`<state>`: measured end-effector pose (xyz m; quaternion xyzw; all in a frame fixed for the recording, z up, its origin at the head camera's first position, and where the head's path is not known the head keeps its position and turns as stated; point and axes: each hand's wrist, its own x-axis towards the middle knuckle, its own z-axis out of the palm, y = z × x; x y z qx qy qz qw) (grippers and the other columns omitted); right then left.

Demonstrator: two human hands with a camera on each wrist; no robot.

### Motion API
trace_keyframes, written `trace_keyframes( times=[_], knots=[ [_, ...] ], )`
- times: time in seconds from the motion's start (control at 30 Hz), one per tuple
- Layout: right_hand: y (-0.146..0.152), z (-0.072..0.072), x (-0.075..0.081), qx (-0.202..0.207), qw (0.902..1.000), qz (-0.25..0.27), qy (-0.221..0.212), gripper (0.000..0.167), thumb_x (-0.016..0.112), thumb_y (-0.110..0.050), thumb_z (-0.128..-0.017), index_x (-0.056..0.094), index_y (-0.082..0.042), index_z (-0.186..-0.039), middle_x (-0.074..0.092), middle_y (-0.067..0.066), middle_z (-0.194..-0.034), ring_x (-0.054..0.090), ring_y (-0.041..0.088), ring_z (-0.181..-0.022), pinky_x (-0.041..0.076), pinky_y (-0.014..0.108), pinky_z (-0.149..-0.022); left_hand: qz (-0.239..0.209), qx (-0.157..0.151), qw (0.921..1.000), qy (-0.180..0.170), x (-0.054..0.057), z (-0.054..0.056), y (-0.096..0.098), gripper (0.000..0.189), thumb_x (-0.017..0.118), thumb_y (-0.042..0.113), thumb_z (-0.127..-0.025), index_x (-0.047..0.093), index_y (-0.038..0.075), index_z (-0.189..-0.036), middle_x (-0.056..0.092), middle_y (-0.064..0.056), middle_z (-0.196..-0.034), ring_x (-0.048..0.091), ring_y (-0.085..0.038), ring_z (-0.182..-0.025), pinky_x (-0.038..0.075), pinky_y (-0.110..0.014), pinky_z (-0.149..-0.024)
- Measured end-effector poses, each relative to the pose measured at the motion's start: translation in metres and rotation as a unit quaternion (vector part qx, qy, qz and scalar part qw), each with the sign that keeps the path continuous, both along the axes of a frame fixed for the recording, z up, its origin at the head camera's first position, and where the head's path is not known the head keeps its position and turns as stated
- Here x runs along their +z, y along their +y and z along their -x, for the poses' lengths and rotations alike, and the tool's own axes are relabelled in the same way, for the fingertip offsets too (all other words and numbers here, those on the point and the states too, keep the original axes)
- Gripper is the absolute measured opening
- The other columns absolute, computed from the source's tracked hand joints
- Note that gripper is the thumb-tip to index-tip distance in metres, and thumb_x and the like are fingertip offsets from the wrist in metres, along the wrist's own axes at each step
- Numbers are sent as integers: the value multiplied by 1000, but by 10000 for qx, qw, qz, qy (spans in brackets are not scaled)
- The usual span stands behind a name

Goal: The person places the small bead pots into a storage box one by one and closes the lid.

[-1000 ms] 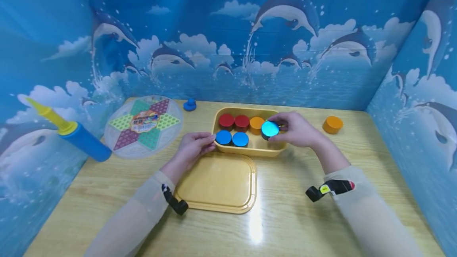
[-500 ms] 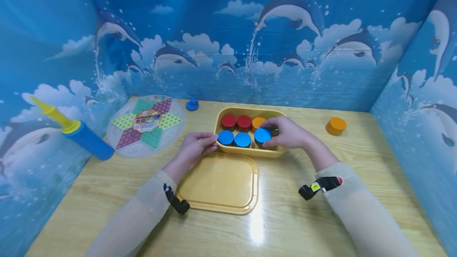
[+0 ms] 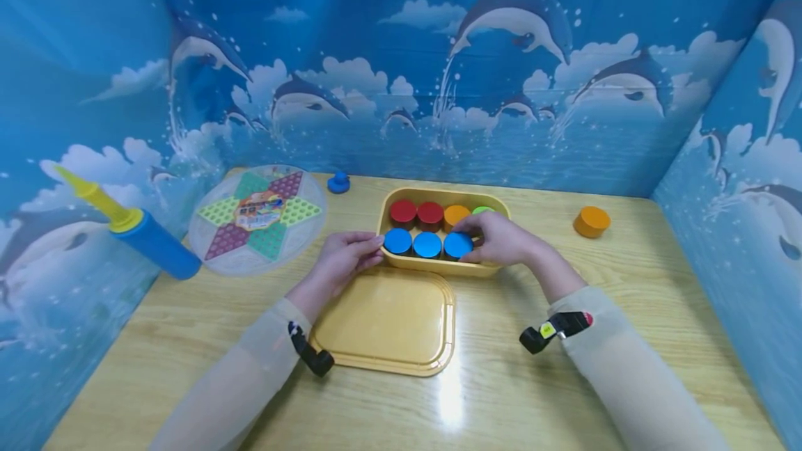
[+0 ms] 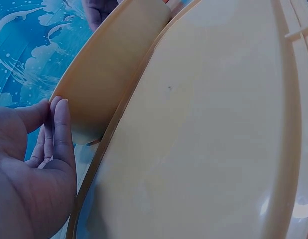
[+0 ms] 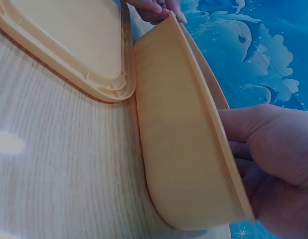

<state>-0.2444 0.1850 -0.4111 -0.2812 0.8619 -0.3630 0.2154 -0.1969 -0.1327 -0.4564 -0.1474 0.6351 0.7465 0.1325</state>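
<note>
A yellow rectangular box (image 3: 438, 266) holds round, dark-sided pieces with coloured tops. Along its back stand red pieces (image 3: 403, 212), an orange piece (image 3: 455, 214) and a partly covered green piece (image 3: 483, 209). Blue pieces (image 3: 397, 241) line the front. My right hand (image 3: 501, 239) pinches the rightmost blue disc (image 3: 457, 246) inside the box; in the right wrist view the box wall (image 5: 179, 124) hides those fingertips. At the box's left front corner, my left hand (image 3: 341, 256) pinches the rim between thumb and fingers, as the left wrist view also shows.
A yellow lid (image 3: 382, 319) lies flat right before the box. To the right rests a loose orange disc (image 3: 592, 222). A round Chinese checkers board (image 3: 257, 221), a blue hand pump (image 3: 153, 246) and a small blue duck (image 3: 339, 183) are on the left.
My right hand has moved left and toward the front wall with the blue disc, bringing it beside the other blue ones. The green piece has come into view. My left hand stays on the rim.
</note>
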Motion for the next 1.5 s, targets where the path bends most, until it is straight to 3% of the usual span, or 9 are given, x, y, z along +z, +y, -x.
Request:
trace_keyframes(
  times=[0.5, 0.8, 1.13, 1.5],
  knots=[
    [-1, 1, -3, 120, 9999, -53, -25, 49, 80, 6, -90, 63, 10, -136, 65, 25, -136, 63, 41, -125, 61, 44, -99, 0, 58, 10000, 34, 1, -1, 2, 30, 73, 5, -101, 67, -9, -127, 74, -15, -104, 74, -16, -85, 65, -31, -85],
    [8, -5, 11, -46, 9999, 3, -163, 56, 83, -2, -91, 60, 7, -142, 62, 23, -141, 59, 41, -132, 53, 52, -109, 11, 22, 10000, 17, -2, 1, 1, 35, 74, 7, -101, 66, -9, -131, 73, -17, -110, 74, -17, -88, 65, -31, -87],
    [31, -14, 26, -271, 9994, 220, 86, 64, 86, -8, -90, 58, 7, -145, 60, 24, -145, 58, 41, -132, 51, 53, -112, -22, -24, 10000, 9, 0, -1, 0, 36, 73, 7, -101, 65, -9, -132, 73, -17, -111, 75, -17, -88, 65, -31, -87],
    [77, -22, 39, -844, 9948, 198, 532, 59, 86, -14, -93, 60, 2, -144, 61, 22, -144, 58, 39, -134, 49, 56, -113, -22, -12, 10000, -1, -1, 0, 2, 34, 73, 7, -102, 65, -8, -131, 73, -17, -109, 75, -17, -87, 65, -30, -87]
  ],
)
